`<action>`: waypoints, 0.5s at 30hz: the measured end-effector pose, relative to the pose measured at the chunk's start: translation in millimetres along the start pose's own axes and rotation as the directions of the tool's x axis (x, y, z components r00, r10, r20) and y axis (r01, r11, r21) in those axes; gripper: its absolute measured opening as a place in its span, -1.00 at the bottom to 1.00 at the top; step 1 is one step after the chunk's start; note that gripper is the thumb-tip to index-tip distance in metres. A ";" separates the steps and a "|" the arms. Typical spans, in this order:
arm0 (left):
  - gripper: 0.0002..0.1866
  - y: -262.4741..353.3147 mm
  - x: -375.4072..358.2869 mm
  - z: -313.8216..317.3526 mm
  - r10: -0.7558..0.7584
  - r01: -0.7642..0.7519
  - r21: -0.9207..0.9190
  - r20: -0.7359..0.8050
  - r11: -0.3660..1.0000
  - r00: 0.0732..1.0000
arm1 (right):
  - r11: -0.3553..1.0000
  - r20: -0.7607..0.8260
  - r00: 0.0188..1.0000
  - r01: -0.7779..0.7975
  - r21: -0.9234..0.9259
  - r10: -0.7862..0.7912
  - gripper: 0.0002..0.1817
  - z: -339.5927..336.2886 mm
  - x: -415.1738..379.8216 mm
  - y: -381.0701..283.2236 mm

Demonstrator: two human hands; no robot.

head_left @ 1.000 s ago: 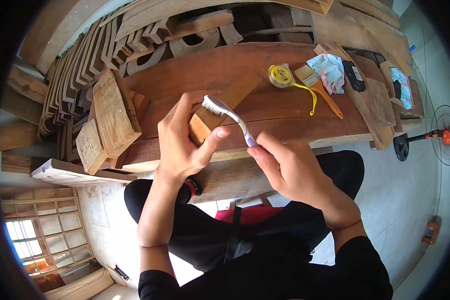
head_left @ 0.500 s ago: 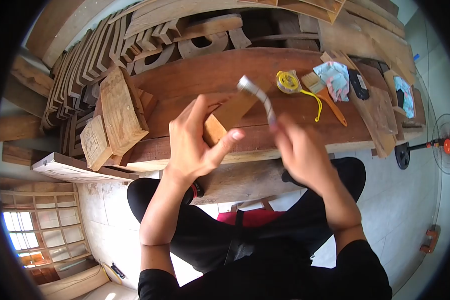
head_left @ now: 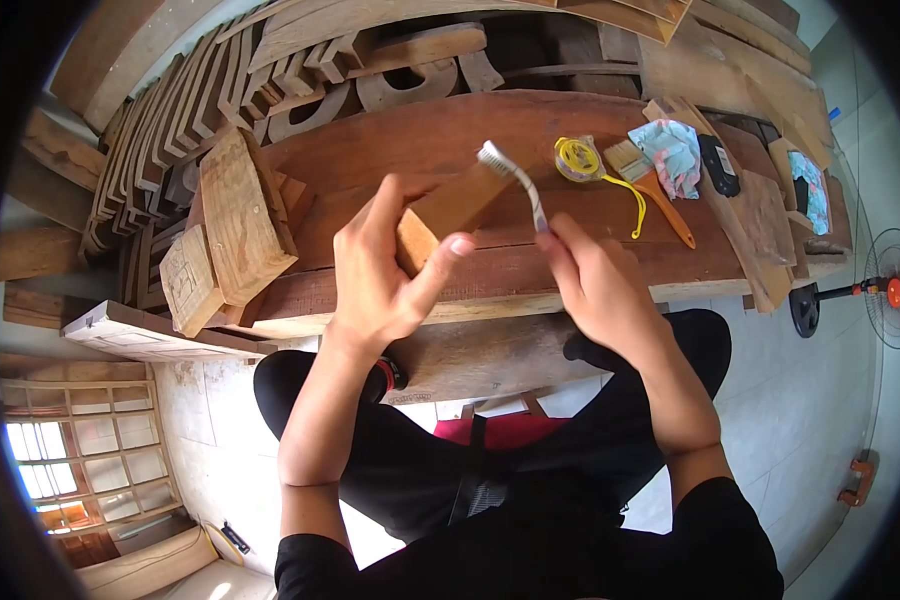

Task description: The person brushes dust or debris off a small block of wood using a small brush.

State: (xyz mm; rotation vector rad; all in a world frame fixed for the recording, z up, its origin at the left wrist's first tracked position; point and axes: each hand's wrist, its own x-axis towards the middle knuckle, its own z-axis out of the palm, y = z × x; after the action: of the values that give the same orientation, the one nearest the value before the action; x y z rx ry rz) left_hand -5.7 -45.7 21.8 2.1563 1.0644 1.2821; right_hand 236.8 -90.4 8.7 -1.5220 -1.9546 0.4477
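My left hand (head_left: 375,275) is closed round a rectangular wooden block (head_left: 455,207), thumb on the near side and fingers along the far side. The block is tilted, its paler end face toward me, above the dark wooden bench top (head_left: 370,150). In my right hand (head_left: 600,285) is a toothbrush (head_left: 522,180), pinched by the lower handle between thumb and fingers. Its white bristle head overlaps the block's far end in this view.
Right on the bench lie a yellow tape measure (head_left: 577,158), a paintbrush (head_left: 660,195), a patterned cloth (head_left: 667,155) and a black object (head_left: 718,167). Wooden blocks (head_left: 245,220) stand at left. Cut wood pieces (head_left: 185,110) line the back. A fan (head_left: 885,285) is at far right.
My right hand, blurred before, now shows sharply with the toothbrush at nearly the same spot. My left hand and the block have shifted slightly left and up.
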 end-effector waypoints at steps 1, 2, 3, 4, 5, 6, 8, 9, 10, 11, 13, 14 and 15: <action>-0.39 0.9 -1.2 -1.4 -0.020 0.020 -0.006 0.010 1.000 1.000 | 0.999 0.014 1.000 0.000 -0.041 0.001 -0.75 -2.1 1.3 2.9; -0.40 1.2 -0.3 -2.8 -0.037 0.037 -0.006 0.014 0.999 0.999 | 0.999 0.028 0.999 0.047 0.005 -0.047 -0.75 -5.4 -6.1 -1.6; -0.40 0.7 0.8 -0.3 0.015 -0.015 -0.023 0.000 1.000 1.000 | 0.994 0.044 0.994 0.099 0.054 -0.101 -0.75 -12.6 -16.5 -18.1; -0.39 1.4 -0.3 -0.4 0.014 -0.014 0.000 0.010 1.000 1.000 | 0.984 0.065 0.987 0.140 0.109 -0.147 -0.75 -15.2 -24.3 -27.3; -0.39 2.8 -2.2 -1.0 0.011 -0.012 0.020 0.030 1.000 0.999 | 0.973 0.062 0.980 0.180 0.147 -0.191 -0.74 -12.8 -26.5 -27.2; -0.39 3.5 -1.3 -1.0 0.016 -0.018 0.041 0.048 0.999 0.999 | 0.989 0.043 0.990 0.133 0.060 -0.135 -0.74 -10.1 -22.6 -22.5; -0.39 5.4 0.0 2.7 0.037 -0.037 0.009 0.019 0.999 0.999 | 0.993 -0.004 1.000 0.029 -0.117 -0.030 -0.74 -3.4 -5.8 -1.8; -0.39 5.8 0.1 3.5 0.040 -0.040 0.006 0.016 0.999 0.999 | 0.987 -0.007 1.000 0.014 -0.160 -0.016 -0.76 -1.0 4.0 2.4; -0.39 5.9 2.0 3.7 0.048 -0.048 0.004 0.011 0.999 0.999 | 0.993 0.016 0.999 0.036 -0.113 -0.034 -0.76 -5.1 -4.0 -1.5; -0.40 6.0 4.2 2.0 0.039 -0.040 0.030 0.030 0.999 0.999 | 0.996 0.037 0.997 0.064 -0.065 -0.062 -0.77 -11.2 -16.5 -11.4; -0.40 9.1 -1.5 -1.5 -0.008 0.001 0.079 0.083 0.997 0.997 | 0.981 0.066 0.983 0.166 0.098 -0.173 -0.80 -13.8 -28.9 -27.6; -0.40 8.7 -1.7 0.3 0.011 -0.014 0.053 0.060 0.998 0.998 | 0.992 0.075 0.991 0.108 0.066 -0.113 -0.80 -12.7 -28.3 -25.3; -0.39 7.3 0.6 3.6 0.034 -0.035 0.029 0.033 0.999 0.999 | 0.998 0.077 0.995 0.055 0.031 -0.057 -0.81 -11.9 -21.7 -18.7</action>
State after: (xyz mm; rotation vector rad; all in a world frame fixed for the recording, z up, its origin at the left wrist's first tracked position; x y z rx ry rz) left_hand 0.5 -49.7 25.3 2.2193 1.0431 1.2494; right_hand 233.8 -117.6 23.3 -1.4478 -2.0364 0.5160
